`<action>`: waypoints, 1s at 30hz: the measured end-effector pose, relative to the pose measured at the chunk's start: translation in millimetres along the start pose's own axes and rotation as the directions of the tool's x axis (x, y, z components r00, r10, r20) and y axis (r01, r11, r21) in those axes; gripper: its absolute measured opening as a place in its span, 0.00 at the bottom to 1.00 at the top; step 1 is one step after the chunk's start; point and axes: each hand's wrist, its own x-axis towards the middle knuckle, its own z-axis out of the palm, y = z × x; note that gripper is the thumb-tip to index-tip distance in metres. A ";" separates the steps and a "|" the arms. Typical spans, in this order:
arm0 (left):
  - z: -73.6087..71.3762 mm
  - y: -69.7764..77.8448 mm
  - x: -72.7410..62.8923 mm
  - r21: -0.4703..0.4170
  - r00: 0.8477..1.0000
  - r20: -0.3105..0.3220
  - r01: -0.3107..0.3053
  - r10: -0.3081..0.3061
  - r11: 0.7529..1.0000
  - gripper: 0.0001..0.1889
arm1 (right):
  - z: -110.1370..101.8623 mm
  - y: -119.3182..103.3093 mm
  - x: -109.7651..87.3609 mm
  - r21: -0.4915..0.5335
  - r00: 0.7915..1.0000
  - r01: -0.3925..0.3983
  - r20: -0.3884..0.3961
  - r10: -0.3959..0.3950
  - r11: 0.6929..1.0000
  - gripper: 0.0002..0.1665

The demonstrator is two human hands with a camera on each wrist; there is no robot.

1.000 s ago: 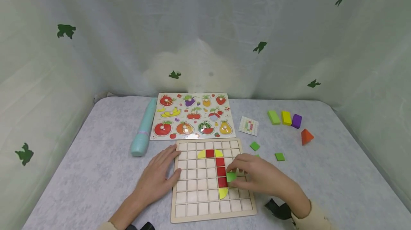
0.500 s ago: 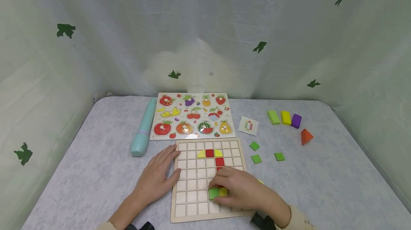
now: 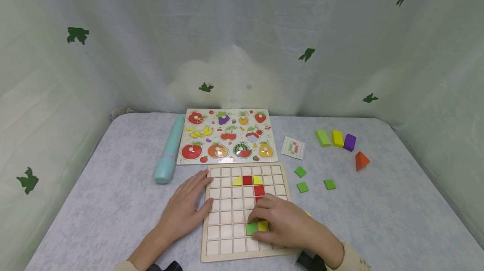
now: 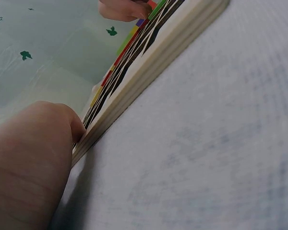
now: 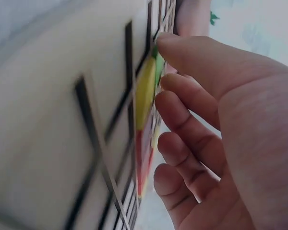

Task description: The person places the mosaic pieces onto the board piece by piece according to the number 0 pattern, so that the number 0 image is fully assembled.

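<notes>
Now the right hand (image 3: 283, 222) pinches the flat green square tile (image 3: 251, 229) on the pale wooden grid board (image 3: 213, 248), left hand (image 3: 189, 201) relaxed along its edge, and a sideways slip could shunt it into the half-hidden flat yellow tile (image 3: 263, 226) alongside.

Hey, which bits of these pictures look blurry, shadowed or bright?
Head view: a bright patch on the curtain; left wrist view: a dark shadow on the tabletop beside the left hand; right wrist view: the nearest part of the grid board is blurred.
</notes>
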 end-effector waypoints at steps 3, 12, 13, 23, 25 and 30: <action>-0.4 0.6 -0.3 -0.004 1.000 0.004 0.005 -0.005 1.000 0.29 | -7.8 3.8 -3.2 0.034 0.999 -0.035 0.003 0.035 0.999 0.12; -0.4 0.3 -0.4 -0.001 1.000 -0.007 -0.009 0.009 1.000 0.29 | -38.7 31.2 -20.9 0.105 0.986 -0.165 -0.019 0.168 0.981 0.15; -0.4 -0.2 -0.4 0.001 1.000 -0.008 -0.012 0.012 1.000 0.29 | -41.1 35.5 -23.5 0.110 0.985 -0.167 -0.025 0.170 0.980 0.15; 0.6 -1.9 0.1 -0.008 1.000 0.013 -0.006 0.006 1.000 0.29 | -54.2 70.8 -48.1 0.212 0.967 -0.253 0.066 0.245 0.944 0.20; 0.9 -1.7 0.0 -0.010 1.000 0.011 -0.006 0.006 1.000 0.29 | -54.8 75.4 -52.1 0.221 0.964 -0.263 0.091 0.249 0.939 0.21; 0.9 -2.0 -0.5 0.002 1.000 -0.009 -0.015 0.015 1.000 0.29 | -55.7 82.5 -57.0 0.226 0.956 -0.283 0.148 0.254 0.932 0.23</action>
